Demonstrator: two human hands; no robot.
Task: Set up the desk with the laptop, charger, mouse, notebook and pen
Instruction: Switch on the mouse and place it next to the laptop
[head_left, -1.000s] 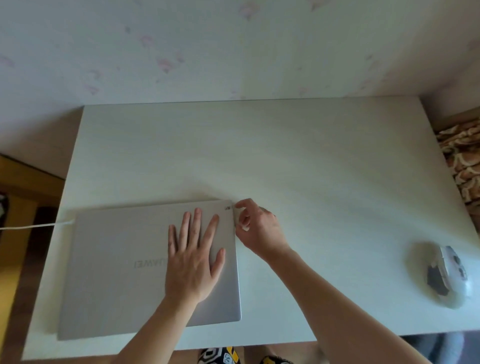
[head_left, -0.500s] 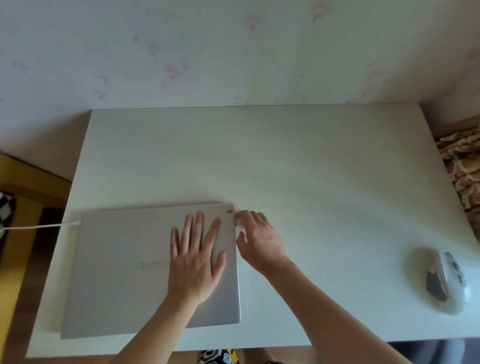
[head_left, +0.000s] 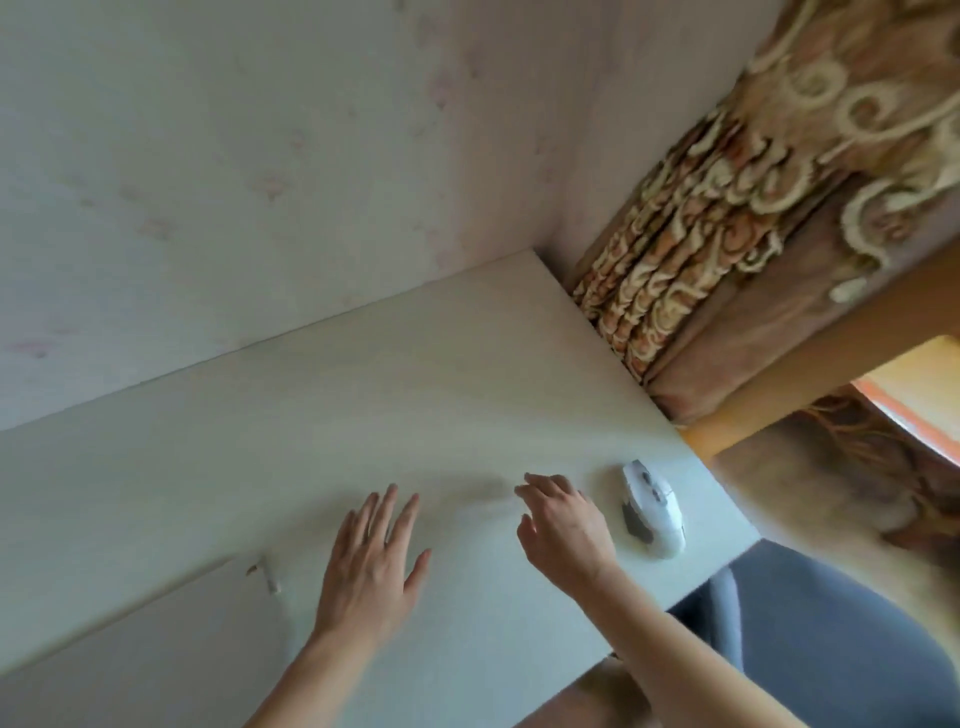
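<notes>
Hovering hands beside mouse

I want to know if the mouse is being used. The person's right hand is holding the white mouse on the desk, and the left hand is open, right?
Not quite. The head view shows the right hand beside the white mouse, not holding it; its fingers are relaxed and empty. The mouse lies alone on the desk, and the left hand is open.

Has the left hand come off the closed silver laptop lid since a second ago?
Yes. The left hand has moved right off the closed silver laptop, past its corner, toward the white computer mouse.
</notes>
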